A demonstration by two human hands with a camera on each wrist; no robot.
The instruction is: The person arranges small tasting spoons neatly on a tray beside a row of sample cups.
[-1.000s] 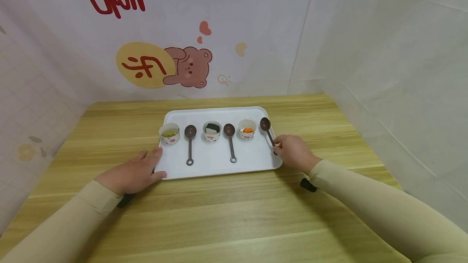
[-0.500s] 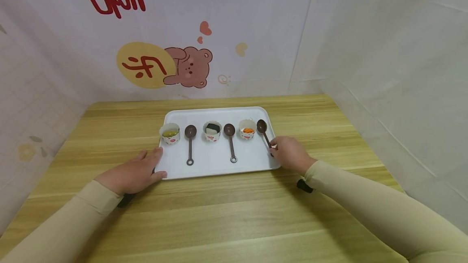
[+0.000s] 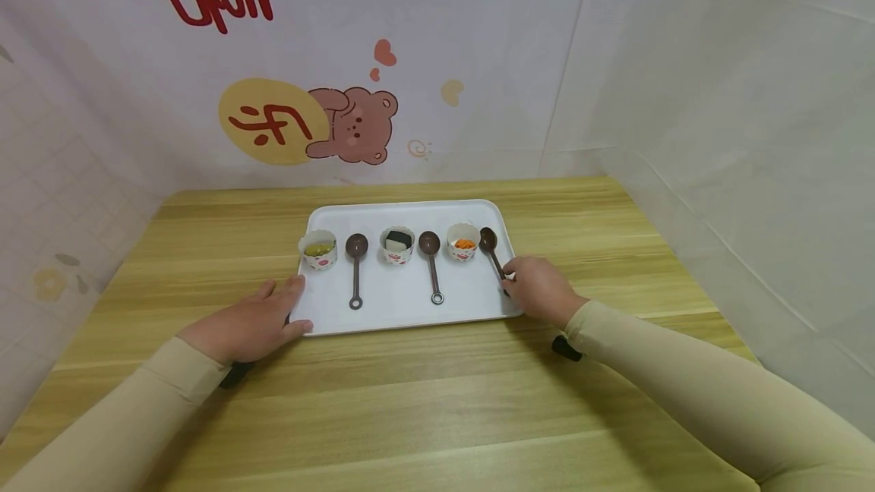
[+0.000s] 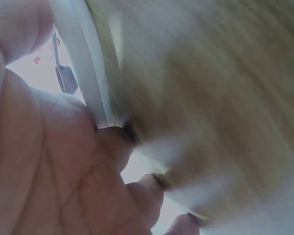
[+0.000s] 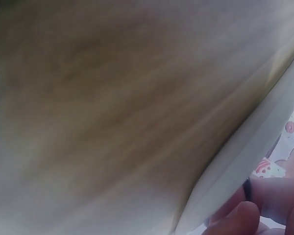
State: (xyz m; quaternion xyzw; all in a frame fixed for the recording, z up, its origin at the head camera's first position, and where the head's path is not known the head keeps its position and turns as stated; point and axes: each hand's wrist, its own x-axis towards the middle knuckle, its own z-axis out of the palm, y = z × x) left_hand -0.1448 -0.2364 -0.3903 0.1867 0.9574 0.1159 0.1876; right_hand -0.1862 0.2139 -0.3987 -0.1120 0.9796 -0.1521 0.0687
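Observation:
A white tray (image 3: 390,317) holds a row of paper cups and brown spoons. My right hand (image 3: 544,291) pinches the handle of the right spoon (image 3: 488,239), which lies slanted at the tray's right side, its handle end hidden by the fingers. In the right wrist view the fingers (image 5: 264,196) hold that dark handle just beyond the tray's rim. My left hand (image 3: 256,321) rests against the tray's front left corner, fingers extended along the edge and thumb at the front rim. The left wrist view has its palm (image 4: 54,161) beside the tray rim (image 4: 85,54).
Left to right stand a cup with green food (image 3: 318,250), a spoon (image 3: 356,249), a cup with a black-and-white piece (image 3: 397,244), another spoon (image 3: 430,249) and a cup with orange bits (image 3: 463,242). The tray lies on a wooden table (image 3: 410,408) before a white printed curtain (image 3: 492,59).
My right hand has shifted the right spoon leftward and slightly towards me, so it lies closer to the orange-food cup. The left hand and the tray have stayed put.

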